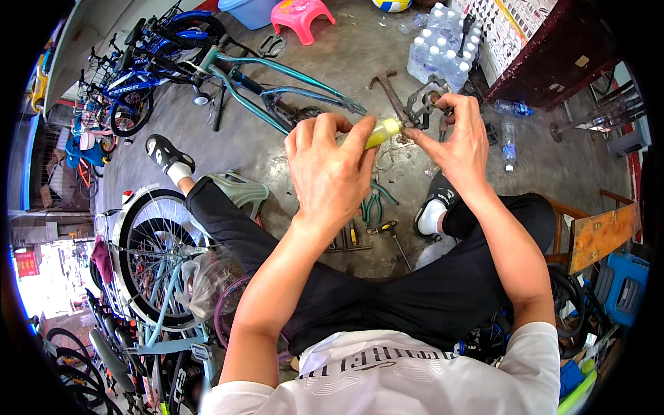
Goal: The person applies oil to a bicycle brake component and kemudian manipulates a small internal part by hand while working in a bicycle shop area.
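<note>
My left hand is closed around a small bottle of yellow liquid, its pale yellow tip pointing right. Held up beside that tip is a dark metal bicycle pedal with a toothed cage, gripped between the thumb and fingers of my right hand. The tip is close to the pedal's near end; whether they touch I cannot tell. Behind the pedal a rusty hammer lies on the floor. Below my hands are green-handled pliers and a yellow-and-black screwdriver.
A teal bicycle frame lies ahead on the left. Wrapped water bottles stand at the far right, near a pink stool. A bicycle wheel is by my left leg, and a wooden chair is at the right.
</note>
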`<state>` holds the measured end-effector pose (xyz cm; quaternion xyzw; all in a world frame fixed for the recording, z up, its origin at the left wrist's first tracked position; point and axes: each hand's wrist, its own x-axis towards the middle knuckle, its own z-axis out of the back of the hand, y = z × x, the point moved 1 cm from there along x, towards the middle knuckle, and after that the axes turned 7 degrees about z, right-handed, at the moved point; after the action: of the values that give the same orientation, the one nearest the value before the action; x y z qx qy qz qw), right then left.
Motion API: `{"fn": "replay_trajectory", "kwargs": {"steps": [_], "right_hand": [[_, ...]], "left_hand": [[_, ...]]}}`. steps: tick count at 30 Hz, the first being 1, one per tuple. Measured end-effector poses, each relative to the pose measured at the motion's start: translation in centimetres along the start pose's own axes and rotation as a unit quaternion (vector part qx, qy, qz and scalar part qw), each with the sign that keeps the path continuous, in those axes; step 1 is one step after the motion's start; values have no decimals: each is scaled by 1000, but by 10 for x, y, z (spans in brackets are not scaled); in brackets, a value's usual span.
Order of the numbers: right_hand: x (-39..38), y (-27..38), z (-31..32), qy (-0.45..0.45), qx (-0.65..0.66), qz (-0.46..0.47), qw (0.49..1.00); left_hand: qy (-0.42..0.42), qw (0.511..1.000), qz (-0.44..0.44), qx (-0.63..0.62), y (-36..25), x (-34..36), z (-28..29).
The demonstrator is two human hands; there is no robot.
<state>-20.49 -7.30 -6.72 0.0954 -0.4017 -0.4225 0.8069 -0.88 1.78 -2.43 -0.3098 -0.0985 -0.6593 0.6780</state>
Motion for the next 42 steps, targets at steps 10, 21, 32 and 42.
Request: {"fn": "replay_trajectory", "kwargs": {"steps": [10, 21, 32, 42], "right_hand": [[6, -7, 9, -27, -77, 72, 994], [10, 0, 16, 6, -138, 120, 983], [10, -1, 16, 4, -109, 144, 984], [11, 1, 12, -8, -45, 167, 985]], "left_hand": [[-2, 1000, 14, -15, -1, 1, -8], [19, 998, 61, -29, 6, -8, -23], [18, 993, 105, -59, 5, -13, -25], [35, 990, 121, -69, 10, -24, -33]]}}
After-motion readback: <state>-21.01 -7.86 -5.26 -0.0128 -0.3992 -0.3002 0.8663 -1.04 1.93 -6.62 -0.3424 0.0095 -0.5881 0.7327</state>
